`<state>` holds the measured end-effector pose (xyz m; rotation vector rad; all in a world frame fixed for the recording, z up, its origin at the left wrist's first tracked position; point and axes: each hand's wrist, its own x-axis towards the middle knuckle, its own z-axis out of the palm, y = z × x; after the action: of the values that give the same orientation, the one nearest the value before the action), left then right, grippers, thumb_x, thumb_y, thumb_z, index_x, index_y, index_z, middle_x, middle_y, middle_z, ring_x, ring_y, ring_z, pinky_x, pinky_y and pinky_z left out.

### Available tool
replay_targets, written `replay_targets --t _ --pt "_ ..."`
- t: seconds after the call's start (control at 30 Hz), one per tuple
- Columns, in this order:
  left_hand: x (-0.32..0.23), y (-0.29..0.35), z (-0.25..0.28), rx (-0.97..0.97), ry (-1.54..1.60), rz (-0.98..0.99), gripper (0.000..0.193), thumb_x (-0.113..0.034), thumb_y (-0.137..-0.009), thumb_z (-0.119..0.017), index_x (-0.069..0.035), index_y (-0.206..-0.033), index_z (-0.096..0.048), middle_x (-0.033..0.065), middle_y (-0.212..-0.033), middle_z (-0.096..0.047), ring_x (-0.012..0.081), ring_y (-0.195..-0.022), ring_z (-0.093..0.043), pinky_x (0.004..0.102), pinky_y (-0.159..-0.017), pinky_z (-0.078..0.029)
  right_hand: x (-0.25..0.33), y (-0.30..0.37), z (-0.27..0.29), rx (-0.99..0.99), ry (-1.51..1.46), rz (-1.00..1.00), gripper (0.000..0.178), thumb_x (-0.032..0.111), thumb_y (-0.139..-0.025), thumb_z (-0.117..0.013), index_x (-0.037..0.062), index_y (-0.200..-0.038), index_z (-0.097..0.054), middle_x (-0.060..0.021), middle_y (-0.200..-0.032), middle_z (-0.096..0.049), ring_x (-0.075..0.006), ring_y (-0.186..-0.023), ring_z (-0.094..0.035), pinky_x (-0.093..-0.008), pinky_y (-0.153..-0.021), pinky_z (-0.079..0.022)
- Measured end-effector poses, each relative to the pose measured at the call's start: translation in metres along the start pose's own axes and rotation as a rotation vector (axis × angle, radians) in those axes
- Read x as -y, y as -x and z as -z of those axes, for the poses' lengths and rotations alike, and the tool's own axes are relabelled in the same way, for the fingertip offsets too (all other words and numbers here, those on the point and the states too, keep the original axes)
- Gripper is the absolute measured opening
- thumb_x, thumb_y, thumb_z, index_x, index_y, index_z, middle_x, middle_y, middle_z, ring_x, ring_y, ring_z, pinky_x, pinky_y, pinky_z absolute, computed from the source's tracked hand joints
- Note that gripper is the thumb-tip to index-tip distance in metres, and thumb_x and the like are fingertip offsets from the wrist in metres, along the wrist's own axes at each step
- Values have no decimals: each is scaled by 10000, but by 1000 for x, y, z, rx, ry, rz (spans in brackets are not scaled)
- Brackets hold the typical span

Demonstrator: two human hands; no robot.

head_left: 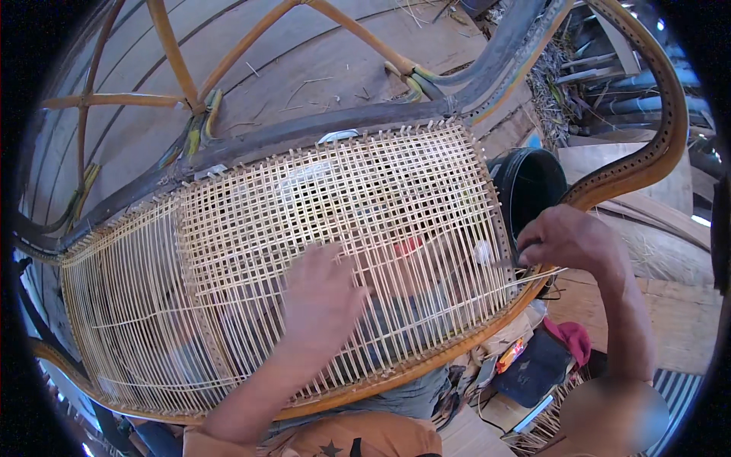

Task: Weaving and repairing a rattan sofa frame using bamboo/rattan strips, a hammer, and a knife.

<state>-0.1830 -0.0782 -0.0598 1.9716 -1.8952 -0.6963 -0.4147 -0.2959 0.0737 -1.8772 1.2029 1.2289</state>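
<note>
A long bentwood frame (487, 329) lies across my lap, strung with pale cane strands. Its far part carries an open square cane weave (335, 190). Nearer to me and on the left, the strands run mostly in one direction. Flat over the strands near the middle, my left hand (321, 305) has its fingers stretched out and holds nothing I can see. At the right end of the frame my right hand (567, 238) is closed with its fingertips pinched together beside the weave's edge. Whatever it may hold is too small to make out. A loose cane strand (544, 276) sticks out below it.
A dark bucket (533, 179) stands beyond the right end. Curved wooden arms (670, 114) and legs (171, 53) of the frame rise around the panel. At lower right lie a dark cap with a red part (567, 339), cloth and cane scraps on the boards.
</note>
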Motion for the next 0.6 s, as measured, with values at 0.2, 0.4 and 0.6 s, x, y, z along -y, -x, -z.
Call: replay_targets --t 0.2,0.4,0.6 --pt "90 69 83 -110 -142 277 368 -111 -786 -677 19 -1104 -544 186 -1206 -519 346 -1147 -494 467 -964 -402 11 -17 7 -250 102 41 196 221 -778 -630 87 -900 -704 -151 -798 -664 -313 -767 -651 -402 -705 -509" --pt "112 103 99 -59 -250 378 371 -91 -803 -657 -21 -1137 -511 171 -1118 -546 330 -1051 -537 436 -901 -454 14 -18 7 -321 224 22 187 220 -773 -624 64 -850 -691 -156 -794 -659 -319 -775 -649 -410 -711 -512" --pt "122 108 101 35 -140 450 253 -81 -807 -653 8 -1008 -527 151 -906 -563 263 -853 -597 367 -683 -490 13 -13 0 -382 203 28 237 276 -781 -638 76 -898 -687 -158 -800 -651 -333 -780 -642 -423 -708 -504"
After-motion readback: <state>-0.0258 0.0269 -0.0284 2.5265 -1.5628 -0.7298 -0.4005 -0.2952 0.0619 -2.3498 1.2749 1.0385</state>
